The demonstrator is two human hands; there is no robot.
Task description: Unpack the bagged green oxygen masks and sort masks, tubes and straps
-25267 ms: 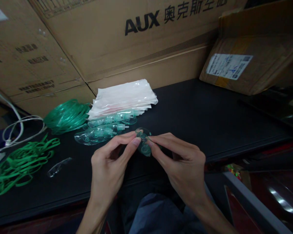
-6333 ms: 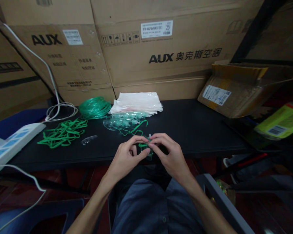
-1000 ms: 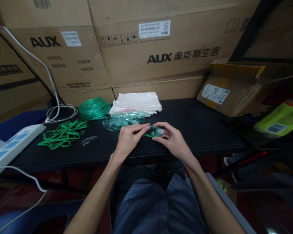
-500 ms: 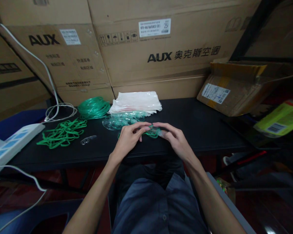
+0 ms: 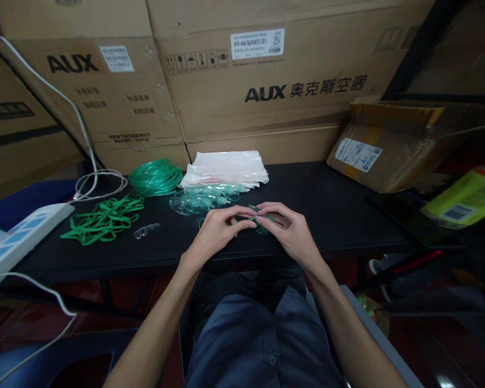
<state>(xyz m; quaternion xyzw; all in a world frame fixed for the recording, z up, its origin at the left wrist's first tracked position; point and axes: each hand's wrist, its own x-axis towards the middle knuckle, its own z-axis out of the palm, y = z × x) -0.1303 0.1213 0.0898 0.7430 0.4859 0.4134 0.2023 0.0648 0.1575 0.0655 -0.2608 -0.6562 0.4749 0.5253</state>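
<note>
My left hand (image 5: 222, 225) and my right hand (image 5: 288, 229) meet at the table's front edge, fingers closed in pinches. Between them is a small clear green plastic mask (image 5: 261, 230), mostly covered by my fingers. A bit of green elastic strap shows at my left fingertips. Just behind my left hand lies a row of clear green plastic masks (image 5: 198, 201), nested together. To the left are a loose heap of green elastic straps (image 5: 103, 220) and a small clear plastic piece (image 5: 146, 231).
A coil of green tubing (image 5: 156, 178) and a stack of white plastic bags (image 5: 226, 166) sit at the back of the black table (image 5: 327, 210). A white power strip (image 5: 28, 234) is at left. An opened carton (image 5: 372, 153) stands at right, and large cartons (image 5: 210, 113) wall the back.
Both hands have shifted their grip on the mask. My right thumb and fingers have moved inward, closer to my left fingertips, and the mask is turned differently.
</note>
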